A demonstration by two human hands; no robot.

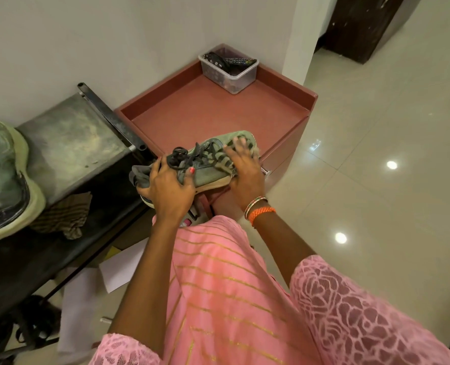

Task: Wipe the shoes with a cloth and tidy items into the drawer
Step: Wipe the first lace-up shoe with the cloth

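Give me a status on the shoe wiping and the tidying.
Done: nothing shows as finished. In hand: the left hand grips the green shoe by its heel end while the right hand presses a striped cloth over its toe end. Left: the second shoe sits on the dark bench, and so does another cloth.

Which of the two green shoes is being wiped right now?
The green shoe held in both hands over the red cabinet; the other shoe lies untouched on the dark bench at left.
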